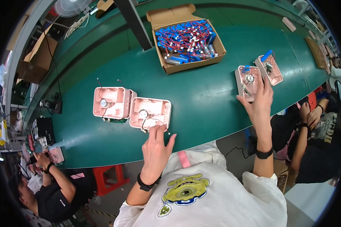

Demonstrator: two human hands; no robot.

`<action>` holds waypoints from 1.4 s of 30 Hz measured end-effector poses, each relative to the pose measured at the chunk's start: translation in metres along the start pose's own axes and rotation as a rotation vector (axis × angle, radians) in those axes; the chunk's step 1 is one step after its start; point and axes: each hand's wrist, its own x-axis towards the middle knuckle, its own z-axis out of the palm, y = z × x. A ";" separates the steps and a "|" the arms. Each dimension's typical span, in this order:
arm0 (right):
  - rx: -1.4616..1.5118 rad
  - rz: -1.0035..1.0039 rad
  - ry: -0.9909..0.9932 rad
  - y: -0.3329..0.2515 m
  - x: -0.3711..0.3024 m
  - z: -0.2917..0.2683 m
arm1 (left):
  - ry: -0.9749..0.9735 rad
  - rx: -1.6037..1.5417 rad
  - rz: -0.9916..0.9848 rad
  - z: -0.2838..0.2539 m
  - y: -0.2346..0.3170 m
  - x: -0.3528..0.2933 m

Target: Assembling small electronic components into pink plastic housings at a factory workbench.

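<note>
My left hand [155, 150] rests its fingertips at the front rim of a pink plastic housing [163, 109], with the thumb spread away to the right. Inside that housing sit a round silver motor [143, 114] and thin wires. My right hand [260, 104] spans another pink housing [243, 91], its thumb at the near left corner and its fingers along the right side. This housing also carries a round silver part and a bit of blue. Just behind it, a further pink housing [277, 75] has a blue cylindrical battery [266, 55] on its far edge.
More pink housings [98, 98], apparently stacked, stand at the left above a green circuit board [114, 120]. An open cardboard box [170, 69] of blue wired batteries sits at the far middle, beside a dark metal post [134, 24]. Co-workers sit left and right; a red stool [110, 178] is below.
</note>
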 end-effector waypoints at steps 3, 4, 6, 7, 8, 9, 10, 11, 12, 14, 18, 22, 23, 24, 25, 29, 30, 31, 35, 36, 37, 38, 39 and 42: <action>0.179 -0.337 -0.031 -0.067 -0.017 -0.024 | 0.045 -0.141 0.048 0.017 -0.015 -0.004; 0.367 -0.454 -0.144 -0.088 -0.022 -0.022 | 0.041 -0.146 0.047 0.018 -0.015 -0.004; 0.617 -0.734 -0.421 -0.113 -0.039 0.003 | 0.002 -0.160 0.128 0.016 -0.014 0.000; 0.624 -0.764 -0.526 -0.124 -0.043 0.011 | -0.013 -0.158 0.165 0.015 -0.013 0.000; 0.631 -0.793 -0.631 -0.131 -0.045 0.016 | -0.017 -0.156 0.167 0.016 -0.011 -0.001; 0.635 -0.791 -0.629 -0.132 -0.047 0.024 | -0.031 -0.162 0.188 0.016 -0.010 -0.002; 0.613 -0.827 -0.600 -0.132 -0.047 0.033 | -0.044 -0.168 0.211 0.016 -0.008 -0.003; 0.590 -0.862 -0.572 -0.134 -0.045 0.038 | -0.057 -0.174 0.234 0.015 -0.008 -0.004; 0.566 -0.898 -0.543 -0.134 -0.044 0.042 | -0.059 -0.171 0.237 0.013 -0.010 -0.004; 0.546 -0.917 -0.538 -0.131 -0.041 0.044 | 0.068 -0.195 0.246 0.008 -0.023 -0.006; 0.483 -0.990 -0.502 -0.131 -0.039 0.046 | 0.130 -0.173 0.012 -0.007 -0.035 0.007; 0.457 -1.029 -0.419 -0.125 -0.043 0.049 | 0.124 -0.066 -0.100 -0.009 -0.053 0.014; 0.477 -1.040 -0.401 -0.123 -0.043 0.050 | 0.123 -0.019 -0.098 -0.007 -0.055 0.015; 0.496 -1.051 -0.383 -0.120 -0.044 0.050 | 0.117 -0.021 -0.094 -0.005 -0.056 0.016; 0.493 -1.046 -0.383 -0.117 -0.043 0.050 | 0.126 -0.011 -0.080 -0.002 -0.056 0.019; 0.480 -1.079 -0.274 -0.104 -0.043 0.047 | 0.131 0.007 -0.071 0.003 -0.047 0.028; 0.445 -1.087 -0.295 -0.103 -0.042 0.045 | 0.129 0.007 -0.090 0.001 -0.042 0.031; 0.411 -1.096 -0.317 -0.102 -0.042 0.042 | 0.127 0.006 -0.109 0.000 -0.038 0.034; 0.378 -1.032 -0.299 -0.095 -0.045 0.030 | 0.052 -0.119 -0.095 0.004 -0.036 0.036; 0.381 -0.995 -0.282 -0.095 -0.044 0.029 | 0.058 -0.120 -0.097 0.003 -0.033 0.038; 0.381 -1.000 -0.287 -0.096 -0.044 0.030 | -0.049 -0.302 -0.143 -0.001 -0.026 0.039; 0.427 -0.946 -0.320 -0.097 -0.044 0.030 | -0.157 -0.485 -0.188 -0.004 -0.019 0.041; 0.471 -0.889 -0.352 -0.098 -0.044 0.031 | -0.265 -0.668 -0.230 -0.007 -0.014 0.044; 0.599 -0.759 -0.406 -0.095 -0.050 0.034 | -0.262 -0.602 -0.126 -0.003 -0.003 0.057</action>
